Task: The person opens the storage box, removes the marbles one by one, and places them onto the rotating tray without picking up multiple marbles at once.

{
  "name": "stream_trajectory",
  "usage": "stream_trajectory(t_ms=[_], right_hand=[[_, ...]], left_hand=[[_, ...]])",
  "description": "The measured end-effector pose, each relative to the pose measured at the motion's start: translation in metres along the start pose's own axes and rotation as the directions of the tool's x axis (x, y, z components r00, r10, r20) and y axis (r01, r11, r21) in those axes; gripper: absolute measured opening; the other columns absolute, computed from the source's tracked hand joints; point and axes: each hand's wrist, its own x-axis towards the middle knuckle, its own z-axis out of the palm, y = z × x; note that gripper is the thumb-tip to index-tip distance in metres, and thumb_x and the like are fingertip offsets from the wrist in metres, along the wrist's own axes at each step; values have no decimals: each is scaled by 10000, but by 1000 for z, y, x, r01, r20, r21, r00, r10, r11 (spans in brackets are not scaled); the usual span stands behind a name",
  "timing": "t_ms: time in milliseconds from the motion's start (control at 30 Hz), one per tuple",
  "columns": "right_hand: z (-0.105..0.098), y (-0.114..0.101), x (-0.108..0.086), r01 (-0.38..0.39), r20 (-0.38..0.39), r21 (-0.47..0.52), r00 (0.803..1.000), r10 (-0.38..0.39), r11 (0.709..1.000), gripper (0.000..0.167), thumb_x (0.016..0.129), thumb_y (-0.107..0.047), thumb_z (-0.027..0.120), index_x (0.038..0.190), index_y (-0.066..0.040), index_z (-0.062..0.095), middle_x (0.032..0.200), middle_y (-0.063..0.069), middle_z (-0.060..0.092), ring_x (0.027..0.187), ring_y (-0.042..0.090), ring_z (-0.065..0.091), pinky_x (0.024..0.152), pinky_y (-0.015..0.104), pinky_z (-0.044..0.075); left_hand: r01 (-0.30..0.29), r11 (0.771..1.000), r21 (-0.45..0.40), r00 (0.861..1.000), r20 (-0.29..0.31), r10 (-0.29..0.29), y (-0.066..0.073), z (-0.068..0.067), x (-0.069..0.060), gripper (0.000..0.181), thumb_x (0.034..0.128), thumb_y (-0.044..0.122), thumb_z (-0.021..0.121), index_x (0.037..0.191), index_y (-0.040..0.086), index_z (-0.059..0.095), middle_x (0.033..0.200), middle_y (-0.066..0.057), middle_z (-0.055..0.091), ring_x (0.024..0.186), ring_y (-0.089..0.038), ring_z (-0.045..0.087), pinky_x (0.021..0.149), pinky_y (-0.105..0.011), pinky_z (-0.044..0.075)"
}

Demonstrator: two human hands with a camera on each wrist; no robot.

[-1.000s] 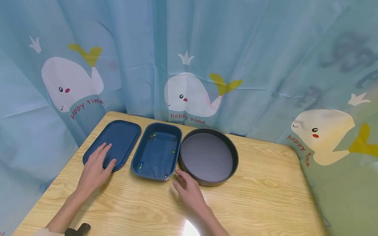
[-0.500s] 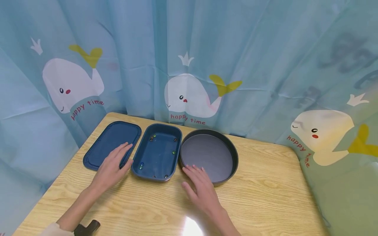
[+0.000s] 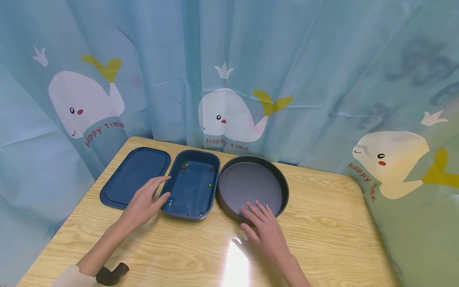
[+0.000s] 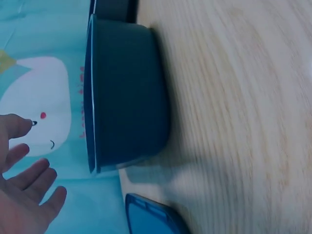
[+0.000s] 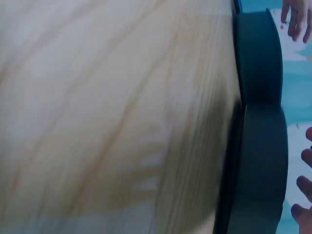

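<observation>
A deep blue rectangular container [image 3: 191, 185] holds several small glass marbles [image 3: 210, 184] scattered along its sides. My left hand [image 3: 143, 203] hovers at the container's left edge, fingers loosely spread and holding nothing; in the left wrist view that hand [image 4: 29, 190] is apart from the container's wall [image 4: 129, 92]. To the container's right stands a round dark grey pan [image 3: 251, 187]. Over the pan's near rim is my right hand [image 3: 267, 229], fingers spread with nothing in them. The right wrist view catches its fingertips [image 5: 304, 183] beyond the pan's side [image 5: 261, 170].
A flat blue lid [image 3: 136, 175] lies left of the container. All stand on a wooden table [image 3: 322, 223] against a blue curtain [image 3: 305, 59] printed with whales. A black strap piece [image 3: 112, 274] sits at my left wrist.
My left hand has moved right, from over the lid to the container's left edge. My right hand has moved right, from between container and pan to the pan's near rim.
</observation>
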Motion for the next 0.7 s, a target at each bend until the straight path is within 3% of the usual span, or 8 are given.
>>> stream_trajectory(t_ms=[267, 700], right_hand=[[-16, 29, -12, -24, 60, -45, 998, 26, 999, 426, 940, -362, 680, 1308, -147, 679, 1364, 80, 608, 1315, 360, 496, 1070, 610, 322], [-27, 63, -30, -4, 103, -102, 995, 15, 995, 410, 965, -372, 646, 1291, -127, 691, 1372, 81, 603, 1321, 380, 481, 1078, 598, 302]], left_hand=[[46, 983, -180, 997, 62, -35, 4, 4, 10, 426, 971, 38, 638, 1379, -10, 525, 1312, -218, 589, 1203, -376, 563, 963, -544, 463], [55, 966, -253, 993, 115, -26, 11, 11, 29, 384, 989, 65, 621, 1362, 11, 547, 1265, -193, 621, 1138, -321, 621, 936, -416, 505]])
